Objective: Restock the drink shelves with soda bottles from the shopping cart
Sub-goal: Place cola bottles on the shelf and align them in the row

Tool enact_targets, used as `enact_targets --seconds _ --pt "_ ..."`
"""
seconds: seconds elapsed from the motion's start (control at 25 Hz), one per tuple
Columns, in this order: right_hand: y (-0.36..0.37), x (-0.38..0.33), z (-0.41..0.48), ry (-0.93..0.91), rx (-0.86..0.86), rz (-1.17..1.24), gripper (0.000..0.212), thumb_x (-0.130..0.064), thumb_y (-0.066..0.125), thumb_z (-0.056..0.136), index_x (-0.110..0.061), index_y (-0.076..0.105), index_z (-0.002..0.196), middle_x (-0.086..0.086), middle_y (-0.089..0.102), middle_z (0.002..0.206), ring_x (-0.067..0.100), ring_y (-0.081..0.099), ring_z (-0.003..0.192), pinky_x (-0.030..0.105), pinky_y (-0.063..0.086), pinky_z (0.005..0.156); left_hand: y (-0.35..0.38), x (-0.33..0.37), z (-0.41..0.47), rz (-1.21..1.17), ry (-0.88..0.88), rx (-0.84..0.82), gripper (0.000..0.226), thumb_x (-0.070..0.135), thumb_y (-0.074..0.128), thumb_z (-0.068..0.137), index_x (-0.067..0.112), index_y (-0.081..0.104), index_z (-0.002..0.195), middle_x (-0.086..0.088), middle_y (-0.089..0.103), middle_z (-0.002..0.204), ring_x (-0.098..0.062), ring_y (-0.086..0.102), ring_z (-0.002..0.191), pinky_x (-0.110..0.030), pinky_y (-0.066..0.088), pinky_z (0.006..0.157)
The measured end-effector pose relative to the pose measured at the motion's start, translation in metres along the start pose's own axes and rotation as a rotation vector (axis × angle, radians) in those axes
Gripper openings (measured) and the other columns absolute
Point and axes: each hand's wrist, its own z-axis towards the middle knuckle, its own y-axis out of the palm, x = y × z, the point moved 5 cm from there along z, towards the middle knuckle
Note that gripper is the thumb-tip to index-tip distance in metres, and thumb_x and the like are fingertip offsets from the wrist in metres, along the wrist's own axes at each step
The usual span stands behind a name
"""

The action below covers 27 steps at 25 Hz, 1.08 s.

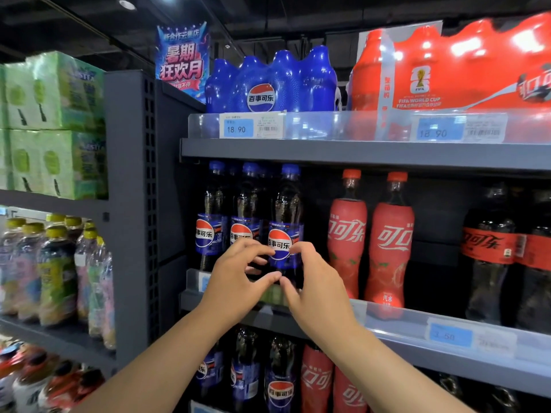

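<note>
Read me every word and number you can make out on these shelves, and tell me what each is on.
"暑期狂欢月": hanging sign
"百事可乐": blue pack, front cola bottle
"FIFA WORLD CUP": red pack
"18 90": left price tag, right price tag
"3 50": lower price tag
"可口" and "汽水": red bottle
Lettering on green boxes, barcode print: too blurred.
</note>
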Motion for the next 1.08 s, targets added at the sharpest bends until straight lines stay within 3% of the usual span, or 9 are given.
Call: enact_targets --seconds 0.2,0.32,0.52,0.6,0.72,0.84,0.92,1.08 --pt "0.005 -0.001 0.007 0.018 -0.03 -0.103 0.04 -0.019 0.063 0.095 -0.024 0.044 0.129 0.003 0.068 0.089 0.035 0.065 0.086 0.037 0.04 0.066 0.004 -0.002 0.002 0.012 -0.003 0.009 0.027 0.006 0.086 0.076 0.016 0.077 0.1 0.012 0.066 0.101 -0.004 0.068 0.088 -0.012 0.054 0.079" --pt "0.004 0.008 0.013 0.126 -0.015 -0.003 0.035 -0.015 0.068 0.09 -0.025 0.049 0.119 0.0 0.06 0.075 0.034 0.062 0.078 0.039 0.049 0.07 0.007 -0.005 0.004 0.042 -0.003 0.061 0.022 0.003 0.087 0.074 0.012 0.079 0.093 0.011 0.069 0.094 -0.001 0.068 0.087 -0.008 0.052 0.078" --pt "0.004 0.024 0.022 0.258 -0.05 0.119 0.04 -0.015 0.072 0.089 -0.03 0.058 0.123 0.009 0.072 0.111 0.026 0.067 0.103 0.038 0.054 0.09 0.016 -0.01 0.002 0.07 -0.078 0.068 0.025 0.009 0.084 0.079 0.016 0.079 0.103 0.028 0.067 0.09 0.009 0.067 0.089 -0.012 0.054 0.085" --pt "0.004 0.024 0.02 0.215 -0.086 0.105 0.045 -0.016 0.071 0.089 -0.032 0.057 0.129 0.005 0.071 0.115 0.022 0.067 0.101 0.033 0.054 0.089 0.016 -0.01 0.001 0.075 -0.097 0.035 0.028 0.015 0.082 0.082 0.019 0.077 0.109 0.026 0.067 0.094 0.01 0.066 0.093 -0.01 0.052 0.087" --pt "-0.007 0.02 0.011 0.133 -0.044 0.164 0.042 -0.013 0.069 0.091 -0.024 0.061 0.13 -0.007 0.07 0.117 0.01 0.065 0.109 0.011 0.048 0.085 0.014 -0.002 -0.006 0.097 -0.055 0.0 0.03 0.02 0.079 0.085 0.023 0.074 0.115 0.029 0.065 0.104 0.012 0.061 0.102 -0.004 0.046 0.087" --pt "-0.027 0.012 -0.001 0.045 0.034 0.269 0.037 -0.008 0.067 0.092 -0.019 0.064 0.128 -0.017 0.065 0.117 -0.012 0.058 0.109 0.011 0.047 0.095 0.005 0.013 -0.016 0.114 0.005 0.0 0.034 0.022 0.075 0.088 0.025 0.068 0.122 0.027 0.06 0.115 0.01 0.055 0.111 -0.002 0.04 0.091" --pt "-0.04 0.006 -0.014 -0.001 0.058 0.298 0.037 -0.009 0.066 0.094 -0.02 0.063 0.129 -0.022 0.062 0.119 -0.02 0.052 0.111 0.007 0.043 0.097 -0.002 0.022 -0.022 0.14 0.023 -0.04 0.04 0.026 0.071 0.09 0.027 0.062 0.129 0.021 0.057 0.121 0.006 0.053 0.116 -0.009 0.04 0.097" --pt "-0.073 -0.01 -0.043 -0.103 0.068 0.326 0.045 -0.007 0.068 0.092 -0.021 0.058 0.134 -0.013 0.058 0.131 -0.002 0.051 0.126 0.015 0.043 0.103 -0.017 0.041 -0.038 0.163 0.015 -0.085 0.048 0.039 0.065 0.091 0.038 0.052 0.137 0.023 0.049 0.131 0.003 0.047 0.126 -0.021 0.035 0.104"
